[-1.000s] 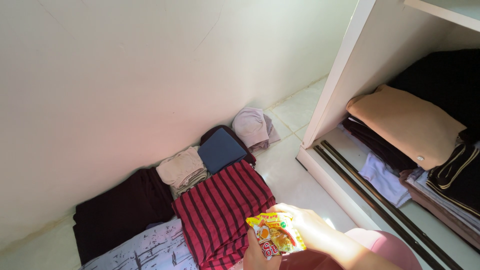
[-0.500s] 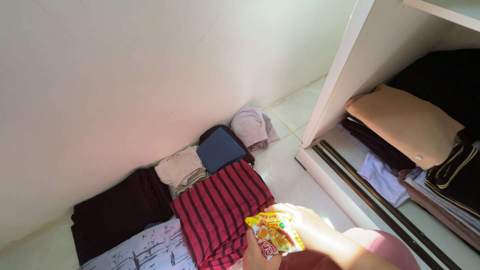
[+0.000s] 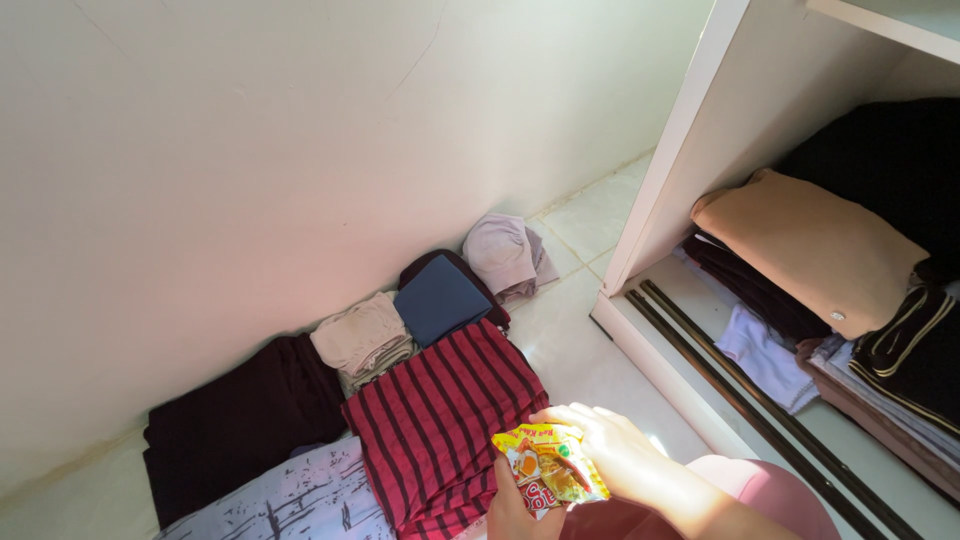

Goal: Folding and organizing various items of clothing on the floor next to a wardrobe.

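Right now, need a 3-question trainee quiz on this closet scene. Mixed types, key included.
1. True or false: both hands grip the yellow crinkled snack packet.
2. Which folded garment lies directly beneath the packet: A) red-and-black striped cloth B) navy folded cloth C) tan folded garment?
3. Where does the tan folded garment sit?

Key: 1 true, right hand above, left hand below. 2 A. 3 On the white wardrobe shelf stack.

Both hands were low in view, right hand (image 3: 620,455) curled over left hand (image 3: 515,510), fingers closed in a grip.
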